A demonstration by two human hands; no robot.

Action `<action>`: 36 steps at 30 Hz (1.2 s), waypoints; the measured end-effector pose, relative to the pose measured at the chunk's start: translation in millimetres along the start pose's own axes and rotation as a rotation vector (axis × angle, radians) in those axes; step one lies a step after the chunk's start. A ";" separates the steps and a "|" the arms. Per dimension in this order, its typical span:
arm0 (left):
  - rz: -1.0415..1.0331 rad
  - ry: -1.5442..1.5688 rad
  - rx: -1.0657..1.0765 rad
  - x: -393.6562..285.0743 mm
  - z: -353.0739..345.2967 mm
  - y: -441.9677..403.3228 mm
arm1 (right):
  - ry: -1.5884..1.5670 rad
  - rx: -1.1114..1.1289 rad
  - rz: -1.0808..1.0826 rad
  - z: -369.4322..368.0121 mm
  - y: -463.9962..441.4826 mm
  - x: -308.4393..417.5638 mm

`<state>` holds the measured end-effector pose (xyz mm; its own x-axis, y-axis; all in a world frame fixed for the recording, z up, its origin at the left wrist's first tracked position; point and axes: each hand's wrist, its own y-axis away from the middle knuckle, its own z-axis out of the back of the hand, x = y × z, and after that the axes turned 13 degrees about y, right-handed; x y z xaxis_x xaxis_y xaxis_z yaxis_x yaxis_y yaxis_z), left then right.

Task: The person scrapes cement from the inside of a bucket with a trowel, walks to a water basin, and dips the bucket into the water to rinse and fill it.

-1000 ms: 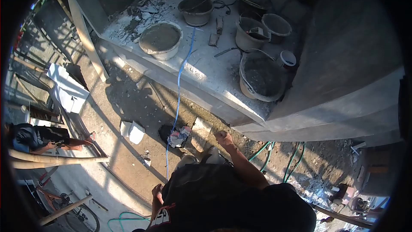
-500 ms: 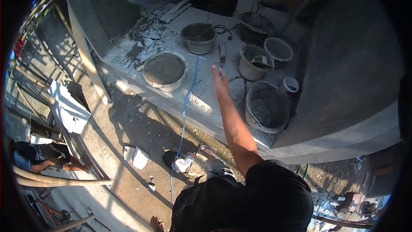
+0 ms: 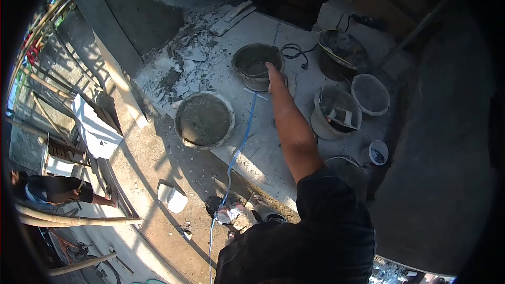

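- Right hand at bucket rim; how open the grip is, or whether it holds anything, cannot tell.
- Bucket: probably heavy, fairly stiff; lift by opposite rims.

No legible text, labels, numbers or signs

Round pale plastic tub left, small round white plastic cup right, both on flat grey concrete slab

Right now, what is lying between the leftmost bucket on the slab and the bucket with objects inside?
In the head view, the blue line crosses the slab between the leftmost bucket and the bucket with objects; the right forearm above hides part.
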<state>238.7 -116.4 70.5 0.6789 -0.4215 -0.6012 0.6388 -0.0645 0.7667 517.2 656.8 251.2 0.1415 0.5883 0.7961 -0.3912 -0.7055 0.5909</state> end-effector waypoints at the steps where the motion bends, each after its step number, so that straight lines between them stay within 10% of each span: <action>1: 0.000 -0.009 -0.002 0.8 -3.0 2.4 | 0.005 0.002 -0.009 -1.1 -9.0 -8.6; 12: -0.004 -0.007 -0.018 16.7 9.8 29.0 | -0.722 0.263 0.116 2.2 -43.0 -76.4; 36: -0.115 -0.316 0.203 -0.6 76.9 -54.9 | -0.759 0.052 0.172 111.4 209.4 -205.2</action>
<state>175.4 -182.2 46.1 0.4423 -0.6569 -0.6106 0.5981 -0.2913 0.7466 507.6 344.3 226.1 0.6738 0.0504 0.7372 -0.4236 -0.7911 0.4412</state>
